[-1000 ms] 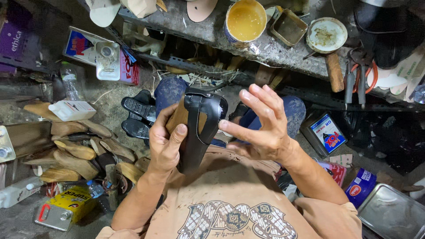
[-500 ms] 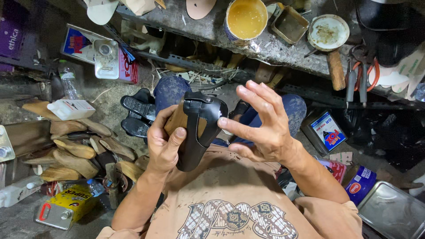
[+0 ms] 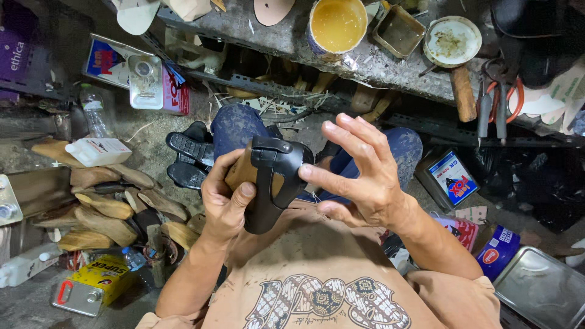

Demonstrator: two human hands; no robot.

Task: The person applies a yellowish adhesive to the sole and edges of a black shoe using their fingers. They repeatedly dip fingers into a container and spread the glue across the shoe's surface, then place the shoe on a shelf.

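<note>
Black strappy leather sandal on a tan wooden last [image 3: 268, 183], gripped by the left hand [image 3: 224, 204].
Right hand [image 3: 359, 173] is spread, fingertips pressed to the strap.

Left hand [image 3: 224, 201] gripping black sandal [image 3: 272, 183], right hand [image 3: 359, 173] fingers spread, touching its strap

Black strapped leather sandal upper [image 3: 274, 183], smooth with a faint sheen, over a matt tan wooden last [image 3: 241, 173]. Rough, scuffed grey metal shelf [image 3: 286, 42]. Glossy yellow glue in a round tin can [image 3: 336, 24]. Pale matt wooden shoe lasts [image 3: 103, 207]. Dull steel tray [image 3: 542, 289].
</note>
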